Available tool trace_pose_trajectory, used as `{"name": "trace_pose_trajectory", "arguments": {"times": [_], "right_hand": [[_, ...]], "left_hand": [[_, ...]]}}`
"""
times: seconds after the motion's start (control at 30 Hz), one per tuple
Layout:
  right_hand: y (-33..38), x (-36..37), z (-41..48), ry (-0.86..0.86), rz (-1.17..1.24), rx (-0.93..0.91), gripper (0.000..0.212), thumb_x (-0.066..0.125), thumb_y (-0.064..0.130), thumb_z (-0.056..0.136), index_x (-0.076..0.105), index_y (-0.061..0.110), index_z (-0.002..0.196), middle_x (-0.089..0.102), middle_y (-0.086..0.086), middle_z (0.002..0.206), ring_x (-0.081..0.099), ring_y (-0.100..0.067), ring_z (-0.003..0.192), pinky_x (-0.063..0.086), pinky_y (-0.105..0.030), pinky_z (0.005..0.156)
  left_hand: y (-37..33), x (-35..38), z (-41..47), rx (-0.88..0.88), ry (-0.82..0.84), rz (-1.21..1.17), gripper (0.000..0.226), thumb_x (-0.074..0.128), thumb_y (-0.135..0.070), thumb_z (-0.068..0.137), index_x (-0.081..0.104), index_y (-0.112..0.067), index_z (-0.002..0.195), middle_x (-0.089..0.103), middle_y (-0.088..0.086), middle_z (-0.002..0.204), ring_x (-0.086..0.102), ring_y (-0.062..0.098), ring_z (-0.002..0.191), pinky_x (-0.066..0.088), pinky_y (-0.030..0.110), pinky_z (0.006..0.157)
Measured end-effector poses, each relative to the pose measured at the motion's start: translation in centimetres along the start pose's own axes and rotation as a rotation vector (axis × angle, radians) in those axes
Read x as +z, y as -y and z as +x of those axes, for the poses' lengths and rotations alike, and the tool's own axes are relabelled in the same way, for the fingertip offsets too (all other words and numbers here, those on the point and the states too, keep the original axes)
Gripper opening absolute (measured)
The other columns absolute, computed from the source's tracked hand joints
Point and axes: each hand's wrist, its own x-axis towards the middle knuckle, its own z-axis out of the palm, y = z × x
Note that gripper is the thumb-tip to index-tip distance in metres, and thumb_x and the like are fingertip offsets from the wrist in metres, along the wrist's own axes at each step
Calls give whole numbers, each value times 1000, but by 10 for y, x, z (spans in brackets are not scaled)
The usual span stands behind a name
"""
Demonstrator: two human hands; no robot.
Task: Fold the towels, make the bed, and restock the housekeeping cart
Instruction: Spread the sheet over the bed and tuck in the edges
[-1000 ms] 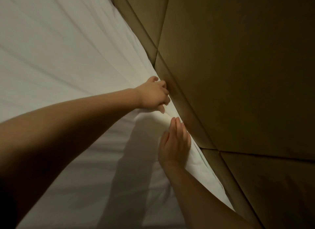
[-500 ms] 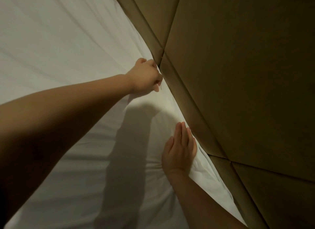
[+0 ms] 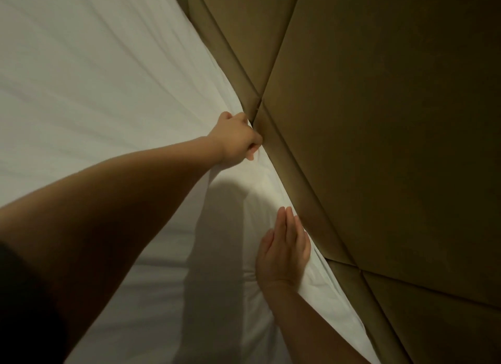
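A white bed sheet (image 3: 103, 98) covers the mattress and fills the left of the head view. Its edge runs along the padded headboard (image 3: 379, 119). My left hand (image 3: 235, 140) reaches far across with its fingers curled round a bunch of the sheet right at the headboard seam. My right hand (image 3: 284, 249) lies flat with straight fingers on the sheet, nearer to me, pressing it beside the headboard. Soft creases fan out from both hands.
The brown headboard is made of large padded panels with deep seams and takes up the whole right side. A narrow gap runs between the mattress edge and the panels. My left arm casts a shadow over the sheet.
My left hand has slid further along the headboard edge, away from me, gripping the sheet. My right hand stayed flat in nearly the same spot.
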Motion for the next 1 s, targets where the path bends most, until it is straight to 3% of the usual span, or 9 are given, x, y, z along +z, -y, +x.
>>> {"name": "trace_pose_trajectory", "arguments": {"times": [0.07, 0.2, 0.37, 0.5, 0.6, 0.7, 0.77, 1.0], "right_hand": [[2, -5, 0, 5, 8, 11, 43, 20, 29, 99, 44, 14, 132, 55, -7, 134, 43, -22, 124, 43, -44, 96], [21, -9, 26, 19, 62, -26, 46, 34, 19, 88, 52, 9, 128, 58, -10, 130, 44, -21, 123, 42, -46, 99], [98, 10, 88, 129, 227, 26, 44, 52, 17, 93, 51, 9, 136, 56, -9, 135, 53, -26, 125, 35, -37, 107], [93, 30, 75, 23, 126, -19, 44, 41, 25, 92, 50, 10, 133, 59, -8, 131, 58, -28, 117, 42, -45, 102], [92, 44, 71, -11, 79, -33, 46, 34, 25, 92, 45, 9, 133, 55, -10, 134, 49, -26, 123, 35, -46, 106], [90, 50, 68, -4, 53, -45, 49, 31, 23, 91, 44, 8, 136, 50, -10, 139, 36, -22, 130, 27, -43, 110], [88, 51, 66, 0, 47, -36, 49, 30, 23, 92, 45, 8, 136, 49, -10, 140, 35, -22, 131, 27, -44, 110], [87, 55, 65, -13, 38, -24, 47, 31, 22, 91, 41, 10, 136, 49, -9, 140, 36, -21, 130, 23, -44, 109]], "left_hand": [[-1, -1, 0, -27, -5, -9, 19, 46, -11, 90, 53, -23, 77, 57, 0, 84, 37, 18, 92, 33, 38, 86], [-1, 0, 0, -56, 30, -27, 21, 47, -13, 91, 50, -25, 74, 57, 0, 85, 41, 21, 98, 32, 38, 84], [6, -3, -1, -32, 31, -72, 21, 40, -20, 94, 50, -25, 77, 54, -2, 84, 43, 20, 100, 31, 38, 87], [20, -9, 4, 113, 98, -57, 15, 42, -24, 93, 47, -26, 80, 52, -4, 83, 42, 20, 98, 26, 35, 81], [48, -22, 9, 227, 166, 31, 10, 46, -36, 95, 48, -26, 95, 53, -3, 91, 44, 20, 103, 27, 35, 84], [81, -34, 12, 254, 225, 188, 32, 44, -42, 96, 50, -24, 121, 58, 0, 115, 44, 22, 114, 31, 38, 94], [95, -39, 14, 246, 219, 245, 37, 42, -41, 97, 50, -23, 127, 57, 1, 122, 44, 22, 117, 32, 40, 98], [129, -46, 26, 144, 61, 164, 26, 44, -33, 97, 61, -19, 110, 64, 2, 106, 47, 24, 110, 30, 42, 98]]}}
